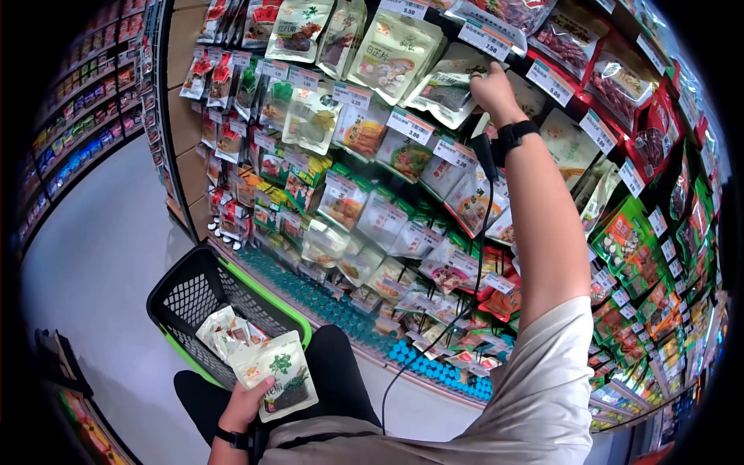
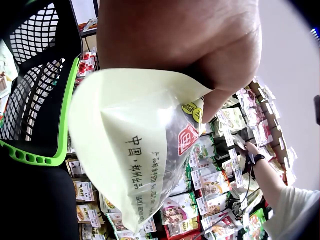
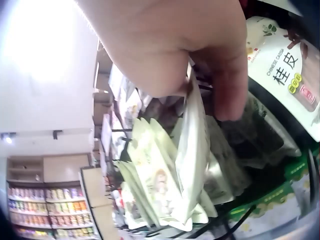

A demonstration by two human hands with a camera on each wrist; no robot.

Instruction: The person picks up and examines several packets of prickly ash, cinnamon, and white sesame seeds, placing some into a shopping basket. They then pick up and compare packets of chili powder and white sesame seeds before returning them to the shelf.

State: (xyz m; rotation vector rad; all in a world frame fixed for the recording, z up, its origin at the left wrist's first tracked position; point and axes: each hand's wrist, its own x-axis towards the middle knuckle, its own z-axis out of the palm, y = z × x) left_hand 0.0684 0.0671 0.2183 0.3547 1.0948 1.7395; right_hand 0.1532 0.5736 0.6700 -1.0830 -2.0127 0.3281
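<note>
My left hand (image 1: 245, 404) grips a cream spice pouch (image 1: 288, 377) by its edge, over my lap. A green plant print and a window with dark contents show on its front; in the left wrist view the bottom of the pouch (image 2: 125, 150) faces the camera. Up at the rack, my right hand (image 1: 496, 93) pinches the top of a similar pouch (image 1: 443, 87) with dark contents. From the right wrist, that pouch (image 3: 192, 145) appears edge-on, hanging beneath thumb and fingers among other pouches (image 3: 152, 170).
A black shopping basket with a green rim (image 1: 273, 307) stands at my knees, holding several packets (image 1: 225, 329). Hanging bags and price tags (image 1: 409, 125) fill the rack. A black cable (image 1: 482, 256) runs down from my right wrist. Grey floor (image 1: 101, 232) lies left.
</note>
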